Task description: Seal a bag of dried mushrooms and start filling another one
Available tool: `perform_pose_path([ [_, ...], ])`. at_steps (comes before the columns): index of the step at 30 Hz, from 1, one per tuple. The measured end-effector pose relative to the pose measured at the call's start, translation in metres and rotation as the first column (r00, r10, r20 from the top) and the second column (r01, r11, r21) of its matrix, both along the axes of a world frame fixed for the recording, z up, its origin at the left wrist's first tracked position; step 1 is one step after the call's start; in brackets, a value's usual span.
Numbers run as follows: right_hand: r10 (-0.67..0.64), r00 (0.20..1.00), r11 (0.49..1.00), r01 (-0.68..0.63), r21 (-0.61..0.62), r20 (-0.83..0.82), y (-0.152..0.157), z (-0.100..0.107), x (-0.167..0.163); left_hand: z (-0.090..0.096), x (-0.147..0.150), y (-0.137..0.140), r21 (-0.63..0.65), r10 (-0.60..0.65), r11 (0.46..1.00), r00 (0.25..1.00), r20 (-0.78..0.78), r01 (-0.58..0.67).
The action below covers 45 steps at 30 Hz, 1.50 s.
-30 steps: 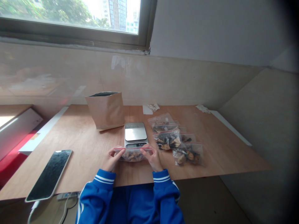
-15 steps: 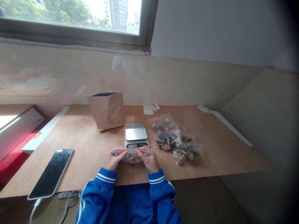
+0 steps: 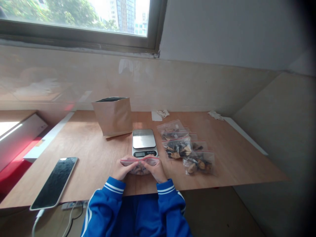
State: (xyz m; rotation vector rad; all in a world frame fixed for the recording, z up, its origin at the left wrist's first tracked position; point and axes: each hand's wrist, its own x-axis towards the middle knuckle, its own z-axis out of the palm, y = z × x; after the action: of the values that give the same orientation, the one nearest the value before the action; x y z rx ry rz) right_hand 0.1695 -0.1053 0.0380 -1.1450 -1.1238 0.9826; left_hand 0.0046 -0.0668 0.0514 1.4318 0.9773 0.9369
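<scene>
- Head view showed the zip bag (image 3: 139, 170) between the left hand (image 3: 121, 168) and right hand (image 3: 156, 169), its top edge pinched by both, just nearer than the scale (image 3: 144, 139).
- Most fingertips were hidden behind it; the scale's readout (image 3: 140, 154) was too small to read.
- Counted: two hands, one zip bag, one scale, one paper pouch (image 3: 114, 118), one phone (image 3: 54, 184), at least four overlapping filled bags (image 3: 178, 148).

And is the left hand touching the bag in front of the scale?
Touching: the head view shows the left hand gripping the bag along its top edge.
</scene>
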Motion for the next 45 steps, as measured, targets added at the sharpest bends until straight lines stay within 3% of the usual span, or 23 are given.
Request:
perform_pose_path([
  [4, -0.078, 0.997, 0.997, 0.078, 0.019, 0.003, 0.003, -0.007, -0.005, -0.001, 0.002, 0.000, 0.060, 0.042, 0.997, 0.999, -0.029, -0.041],
  [10, -0.188, 0.982, 0.980, 0.185, 0.078, 0.026, 0.005, -0.010, -0.013, -0.002, 0.009, -0.003, -0.001, 0.185, 0.983, 0.983, -0.001, -0.185],
  [16, -0.132, 0.989, 0.987, 0.125, 0.101, 0.070, 0.005, -0.003, -0.015, -0.003, 0.007, -0.001, -0.031, 0.122, 0.992, 0.992, 0.024, -0.121],
  [22, -0.215, 0.968, 0.965, 0.190, 0.179, 0.133, 0.001, 0.002, -0.011, -0.001, 0.012, -0.005, 0.006, 0.236, 0.972, 0.971, -0.049, -0.236],
  [25, -0.192, 0.976, 0.976, 0.179, 0.126, 0.101, 0.000, 0.004, 0.000, 0.005, 0.013, -0.005, -0.030, 0.252, 0.967, 0.965, -0.070, -0.255],
  [28, -0.134, 0.990, 0.991, 0.134, 0.009, 0.045, -0.003, 0.003, 0.016, 0.009, 0.012, -0.002, -0.077, 0.202, 0.975, 0.977, -0.066, -0.207],
  [31, -0.148, 0.985, 0.985, 0.155, -0.077, 0.088, -0.008, 0.001, 0.033, 0.006, 0.012, 0.001, -0.089, 0.119, 0.989, 0.992, -0.030, -0.121],
  [36, -0.303, 0.927, 0.941, 0.328, -0.086, 0.221, -0.018, 0.004, 0.057, 0.005, 0.028, -0.003, -0.108, -0.024, 0.994, 0.997, 0.078, 0.032],
  [43, -0.230, 0.954, 0.946, 0.266, -0.186, 0.193, -0.023, 0.027, 0.109, 0.019, 0.058, -0.013, -0.190, -0.137, 0.967, 0.974, 0.180, 0.172],
  [45, -0.275, 0.943, 0.929, 0.311, -0.201, 0.188, -0.019, 0.035, 0.127, 0.019, 0.061, -0.015, -0.180, -0.135, 0.968, 0.968, 0.213, 0.175],
])
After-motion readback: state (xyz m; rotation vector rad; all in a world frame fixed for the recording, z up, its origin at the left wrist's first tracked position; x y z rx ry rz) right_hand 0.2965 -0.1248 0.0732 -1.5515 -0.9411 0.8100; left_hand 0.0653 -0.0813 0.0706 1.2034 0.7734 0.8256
